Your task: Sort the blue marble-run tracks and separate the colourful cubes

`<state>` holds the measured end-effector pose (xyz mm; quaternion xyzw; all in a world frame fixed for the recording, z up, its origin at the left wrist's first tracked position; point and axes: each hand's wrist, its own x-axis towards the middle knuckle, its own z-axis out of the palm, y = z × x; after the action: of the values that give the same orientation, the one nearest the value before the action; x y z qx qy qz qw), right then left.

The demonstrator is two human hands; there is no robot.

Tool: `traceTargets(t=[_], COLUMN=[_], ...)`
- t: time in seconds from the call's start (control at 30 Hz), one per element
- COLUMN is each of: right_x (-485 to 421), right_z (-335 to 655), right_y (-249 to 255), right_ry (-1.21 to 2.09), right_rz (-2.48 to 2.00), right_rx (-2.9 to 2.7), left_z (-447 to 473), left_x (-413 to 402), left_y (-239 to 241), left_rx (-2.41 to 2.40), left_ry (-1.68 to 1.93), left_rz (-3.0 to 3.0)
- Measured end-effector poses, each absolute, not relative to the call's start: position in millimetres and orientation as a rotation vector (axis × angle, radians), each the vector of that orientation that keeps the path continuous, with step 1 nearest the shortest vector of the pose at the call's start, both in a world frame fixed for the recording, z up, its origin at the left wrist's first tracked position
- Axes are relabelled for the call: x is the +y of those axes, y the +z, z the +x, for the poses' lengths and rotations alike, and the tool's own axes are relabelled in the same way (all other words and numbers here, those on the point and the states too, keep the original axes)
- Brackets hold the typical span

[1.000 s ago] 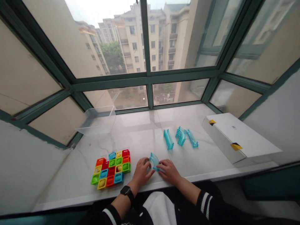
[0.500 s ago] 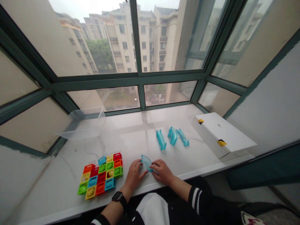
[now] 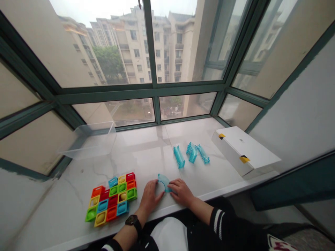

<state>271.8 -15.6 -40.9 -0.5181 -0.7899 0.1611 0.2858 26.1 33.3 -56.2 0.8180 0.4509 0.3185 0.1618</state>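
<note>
The curve (image 3: 164, 182) is near the bench's (image 3: 146, 153) near edge, between both hands. The left hand's (image 3: 150, 194) grip is closed on its left side, the right hand's (image 3: 181, 190) on its right, probably to steady so light a piece (whether it touches the bench, I can't tell). Blue tracks (image 3: 179, 157) lie far right, blocks (image 3: 113, 199) left, seemingly leaving elbow room.

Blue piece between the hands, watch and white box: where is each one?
Blue piece (image 3: 164, 180): head view, middle of its curve.
Watch (image 3: 131, 219): head view, its dark screen.
White box (image 3: 247, 147): head view, its top.
</note>
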Motion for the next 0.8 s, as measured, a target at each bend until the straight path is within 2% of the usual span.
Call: traceTargets(t=[0.4,0.6,0.8], right_x=[-17,-23,-6], right_z=[285,314,376], right_y=[-32,36,106], right_ry=[0.600,0.660,0.407], right_rz=[-1.352,-1.256,-1.376], right_rx=[-1.986,-1.785,-1.604], left_z=[22,21,20], left_x=[39,43,45], left_y=[-71,-71,-81], left_rx=[1.422,1.387,1.431], left_ry=[1.000,0.931,0.940], left_rz=[2.248,2.255,2.321])
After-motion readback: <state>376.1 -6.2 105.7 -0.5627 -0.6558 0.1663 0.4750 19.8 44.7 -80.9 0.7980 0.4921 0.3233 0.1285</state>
